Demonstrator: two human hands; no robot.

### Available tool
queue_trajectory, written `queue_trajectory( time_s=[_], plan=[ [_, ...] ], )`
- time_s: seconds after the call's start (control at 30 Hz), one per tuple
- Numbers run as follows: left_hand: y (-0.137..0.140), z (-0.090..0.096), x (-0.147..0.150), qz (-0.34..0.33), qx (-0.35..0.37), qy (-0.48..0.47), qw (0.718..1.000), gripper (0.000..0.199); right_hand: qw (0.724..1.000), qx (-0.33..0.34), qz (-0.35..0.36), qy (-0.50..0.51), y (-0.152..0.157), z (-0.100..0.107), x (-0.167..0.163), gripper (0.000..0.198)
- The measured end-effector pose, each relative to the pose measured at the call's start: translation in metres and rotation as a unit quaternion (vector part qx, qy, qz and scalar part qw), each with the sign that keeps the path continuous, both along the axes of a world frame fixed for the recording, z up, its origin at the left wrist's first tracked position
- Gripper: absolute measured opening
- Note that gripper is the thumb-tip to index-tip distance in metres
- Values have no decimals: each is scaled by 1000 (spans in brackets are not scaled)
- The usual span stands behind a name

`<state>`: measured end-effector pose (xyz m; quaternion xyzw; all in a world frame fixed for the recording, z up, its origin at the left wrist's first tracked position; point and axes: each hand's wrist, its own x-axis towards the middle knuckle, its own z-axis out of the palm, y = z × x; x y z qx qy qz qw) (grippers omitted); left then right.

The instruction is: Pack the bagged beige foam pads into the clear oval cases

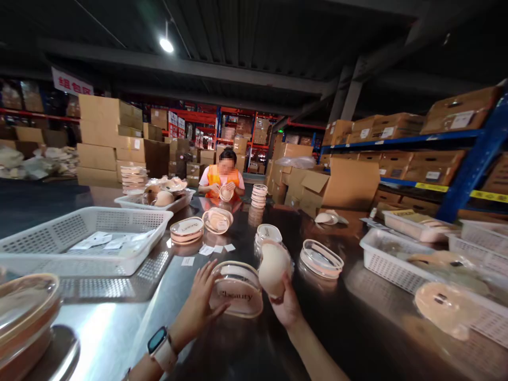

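Observation:
My right hand (286,306) grips a beige bra cup (274,269) by its lower end and holds it up over the table. My left hand (203,296), a watch on its wrist, has its fingers spread at the left side of a clear oval case (242,306) with dark lettering. The thumb reaches across the case's lower left edge; whether it presses on it I cannot tell. Just behind the cup, and partly covered by it, is another clear case (269,233). To the right lies an oval case (321,259) with a pale rim.
White baskets stand at the left (130,264) and right (391,262). Small white cards (206,250) and filled cases (186,230) lie ahead on the shiny table. Across it a person in an orange vest (214,174) handles a similar item near a stack of cases (259,196).

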<state>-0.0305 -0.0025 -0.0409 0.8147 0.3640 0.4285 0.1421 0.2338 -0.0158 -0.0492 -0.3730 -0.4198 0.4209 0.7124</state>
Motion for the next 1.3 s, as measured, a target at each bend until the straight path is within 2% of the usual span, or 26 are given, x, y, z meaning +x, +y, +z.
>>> queue_trajectory(
  time_s=[0.07,0.17,0.23,0.3,0.4,0.57,0.63,0.7,0.77,0.83,0.9,0.97,1.03,1.1,1.17,1.23,1.3],
  plan=[
    [-9,9,-1,-39,-37,-43,998,26,995,-49,16,84,-2,-2,-12,66],
    [-20,24,1,-61,-118,-105,986,39,988,-75,25,133,-11,3,-28,75],
    [-25,31,3,-40,-162,-141,976,38,989,-68,25,129,-18,10,-38,79],
    [-28,36,4,-24,-193,-166,967,26,992,-45,37,113,-27,18,-47,82],
    [-33,42,1,-38,-216,-156,963,13,994,-7,68,90,-40,29,-58,82],
    [-43,48,-1,-78,-242,-91,963,28,997,9,56,53,-54,35,-71,73],
    [-46,51,-1,-42,-258,-80,962,41,993,4,102,60,-59,35,-79,69],
    [-48,56,0,20,-273,-65,959,43,983,4,167,71,-63,36,-84,67],
    [-50,60,-1,43,-283,-55,957,33,979,10,192,75,-66,40,-80,67],
    [-50,62,-1,20,-295,-64,953,21,987,25,152,48,-67,49,-65,65],
    [-49,59,-2,-10,-315,-86,945,18,992,46,109,-34,-68,61,-44,63],
    [-47,53,-4,-35,-327,-89,940,23,971,53,148,-179,-68,71,-30,62],
    [-46,46,-5,-61,-325,-81,940,30,913,44,204,-351,-70,72,-32,58],
    [-44,42,-5,-85,-316,-88,941,31,857,39,206,-471,-72,66,-46,51],
    [-43,42,-4,-96,-311,-113,939,29,846,42,196,-494,-71,57,-58,50],
    [-43,43,-1,-91,-306,-120,940,29,845,46,235,-478,-68,54,-58,53],
    [-43,42,3,-72,-298,-108,946,32,832,38,287,-473,-66,59,-44,55]
  ],
)
